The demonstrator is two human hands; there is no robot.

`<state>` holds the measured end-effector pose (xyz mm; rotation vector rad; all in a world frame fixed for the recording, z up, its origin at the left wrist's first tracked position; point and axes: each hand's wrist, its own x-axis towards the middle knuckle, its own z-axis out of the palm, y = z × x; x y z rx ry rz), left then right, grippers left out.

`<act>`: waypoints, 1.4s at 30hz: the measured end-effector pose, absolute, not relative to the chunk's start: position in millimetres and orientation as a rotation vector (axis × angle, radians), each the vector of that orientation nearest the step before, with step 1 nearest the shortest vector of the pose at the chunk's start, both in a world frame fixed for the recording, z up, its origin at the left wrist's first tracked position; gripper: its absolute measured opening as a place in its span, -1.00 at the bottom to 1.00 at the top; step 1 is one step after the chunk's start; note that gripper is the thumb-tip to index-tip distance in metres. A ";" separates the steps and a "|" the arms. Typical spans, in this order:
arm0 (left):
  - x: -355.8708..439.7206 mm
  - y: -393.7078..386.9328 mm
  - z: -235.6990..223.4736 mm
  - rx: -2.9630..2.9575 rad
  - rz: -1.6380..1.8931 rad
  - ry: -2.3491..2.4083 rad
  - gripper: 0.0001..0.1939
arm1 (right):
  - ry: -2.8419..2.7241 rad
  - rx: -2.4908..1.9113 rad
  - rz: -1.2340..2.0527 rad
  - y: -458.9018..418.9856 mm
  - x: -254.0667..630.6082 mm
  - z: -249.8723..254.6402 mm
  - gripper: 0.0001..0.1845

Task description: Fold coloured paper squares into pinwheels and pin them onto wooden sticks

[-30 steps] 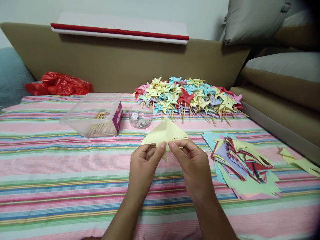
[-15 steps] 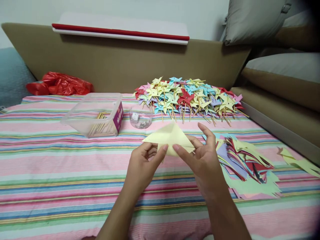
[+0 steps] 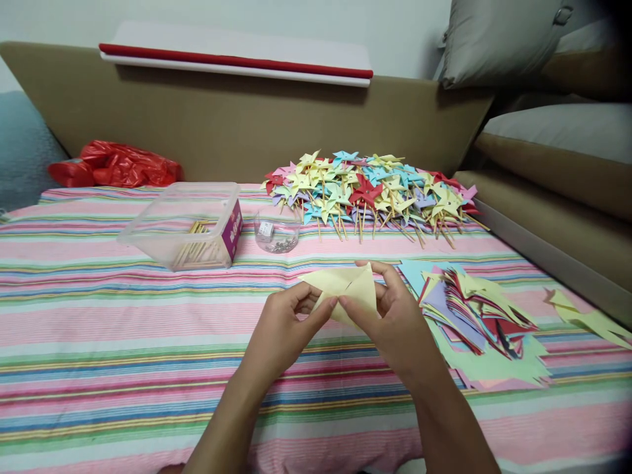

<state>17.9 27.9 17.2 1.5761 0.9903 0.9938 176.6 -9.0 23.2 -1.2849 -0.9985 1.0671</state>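
A pale yellow piece of paper (image 3: 340, 282), partly folded with cut flaps, is held up above the striped cloth (image 3: 148, 336). My left hand (image 3: 291, 319) pinches its left lower part, thumb in front and fingers curled behind. On the right side my right hand (image 3: 388, 313) grips it too, its thumb near the paper's middle beside the left thumb and its index finger up at the top right corner. A dark slit shows between two flaps. Behind the paper, parts of the fingers are hidden.
Finished paper pinwheels (image 3: 365, 191) on sticks lie heaped at the back. A clear plastic box (image 3: 178, 224) holds thin sticks; beside it a small clear container (image 3: 276, 236) has little metal pieces. Cut coloured papers (image 3: 478, 316) are stacked at right. A red plastic bag (image 3: 118, 164) lies back left.
The paper has turned in my hands, and one corner now folds up toward the top right. My right index finger, raised half a second ago, is back on the paper.
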 end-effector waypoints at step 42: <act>46.9 23.0 8.0 0.750 1.295 0.803 -0.64 | -0.454 -0.931 1.143 1.6 135.3 15.1 -0.50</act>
